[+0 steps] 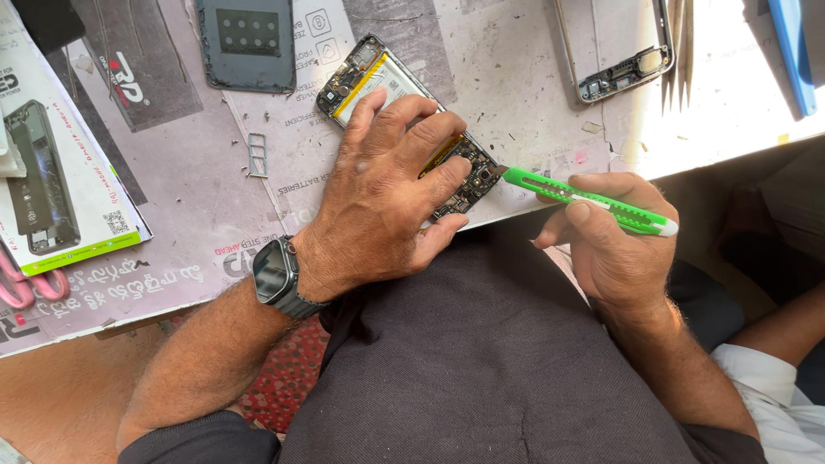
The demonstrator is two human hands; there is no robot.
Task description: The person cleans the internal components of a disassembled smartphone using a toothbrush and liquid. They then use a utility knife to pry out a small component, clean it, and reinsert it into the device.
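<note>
Table under a printed mat, and near its front edge lies an opened phone, back off. Left hand presses flat, fingers spread, pinning it down. Right hand grips a green utility knife, tip touching the phone's lower corner.

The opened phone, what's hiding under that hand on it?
Beside the left hand, the opened phone shows its battery and, near the green utility knife, a dark circuit board. The phone's middle part under the palm is covered, so it can't be seen.
</note>
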